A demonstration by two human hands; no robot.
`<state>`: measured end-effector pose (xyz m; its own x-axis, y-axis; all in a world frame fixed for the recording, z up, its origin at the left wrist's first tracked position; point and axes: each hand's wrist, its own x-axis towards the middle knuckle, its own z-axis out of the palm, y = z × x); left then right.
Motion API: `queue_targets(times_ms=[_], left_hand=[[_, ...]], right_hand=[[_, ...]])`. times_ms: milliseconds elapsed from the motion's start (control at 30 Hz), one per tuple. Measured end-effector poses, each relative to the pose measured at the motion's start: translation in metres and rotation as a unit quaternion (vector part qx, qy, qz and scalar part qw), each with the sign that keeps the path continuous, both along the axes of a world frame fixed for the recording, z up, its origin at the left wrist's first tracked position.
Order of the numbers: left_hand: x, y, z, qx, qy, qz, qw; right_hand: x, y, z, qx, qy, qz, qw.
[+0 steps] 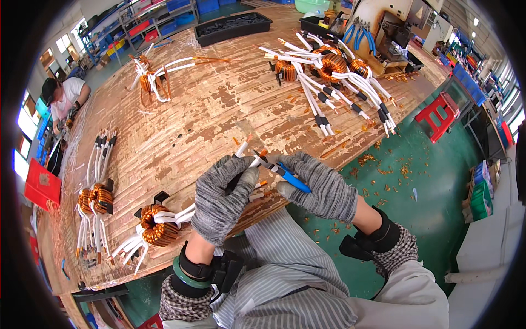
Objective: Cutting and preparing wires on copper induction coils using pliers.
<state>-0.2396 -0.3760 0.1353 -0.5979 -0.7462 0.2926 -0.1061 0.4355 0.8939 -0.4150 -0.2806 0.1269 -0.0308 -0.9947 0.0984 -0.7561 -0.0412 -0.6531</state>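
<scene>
My left hand [221, 198], in a grey knit glove, is closed around white-sleeved wires [187, 214]. They run back to a copper-wound toroid coil [159, 225] lying at the table's near left. Bare copper ends show just past my fingers. In my right hand [320, 185], also gloved, is a pair of blue-handled wire cutters [294, 180]. Their jaws lie against the wire ends beside my left thumb; whether they bite into a wire I cannot tell. The palm side of both hands is hidden.
More copper coils with white leads [333, 67] pile up at the far right, another coil [148, 81] lies far left, and a pair [95, 198] near left. A black tray [233, 28] and a machine [383, 38] stand behind. A person [68, 98] sits at left.
</scene>
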Motion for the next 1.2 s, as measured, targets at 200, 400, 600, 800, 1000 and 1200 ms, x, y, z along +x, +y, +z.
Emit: queue_targets(times_ms=[200, 400, 600, 800, 1000, 1200], left_hand=[[-0.004, -0.001, -0.015, -0.043, 0.005, 0.038, 0.998], [0.006, 0.003, 0.009, -0.051, -0.013, -0.015, 0.998], [0.033, -0.012, 0.027, 0.142, 0.022, -0.150, 0.978], [0.048, -0.020, 0.030, 0.010, 0.002, -0.267, 0.964], [0.038, -0.010, 0.023, 0.037, 0.047, -0.172, 0.983], [0.036, -0.007, 0.030, 0.144, -0.023, -0.225, 0.963]], right_hand=[[0.007, 0.000, 0.003, -0.103, 0.212, -0.086, 0.968], [-0.001, 0.004, 0.010, 0.196, -0.280, 0.036, 0.939], [0.007, -0.001, 0.012, -0.236, 0.151, 0.043, 0.959], [0.019, 0.002, 0.032, -0.290, 0.300, 0.016, 0.909], [0.021, 0.021, 0.026, 0.152, -0.392, 0.125, 0.899], [0.028, 0.026, 0.020, 0.008, -0.152, 0.036, 0.988]])
